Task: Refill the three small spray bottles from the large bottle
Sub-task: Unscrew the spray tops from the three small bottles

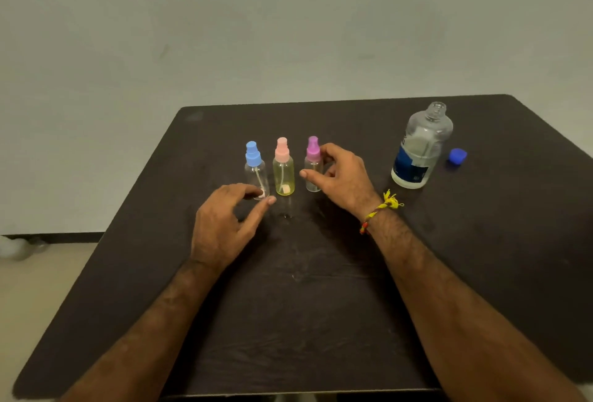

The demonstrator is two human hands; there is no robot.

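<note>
Three small spray bottles stand in a row mid-table: a clear one with a blue cap [255,170], a yellow one with a pink cap [283,173] and a clear one with a purple cap [313,165]. My right hand [343,178] curls round the purple-capped bottle, index finger at its collar and thumb across its front. My left hand [224,228] hovers low by the blue-capped bottle's base, its loosely bent fingertips touching or nearly touching it. The large clear bottle [420,148] with a blue label stands uncapped at the right, partly filled.
The large bottle's blue cap [457,156] lies on the dark table [321,321] just right of it. A few small drops [287,216] sit in front of the yellow bottle. A pale wall is behind, and the floor shows at the left.
</note>
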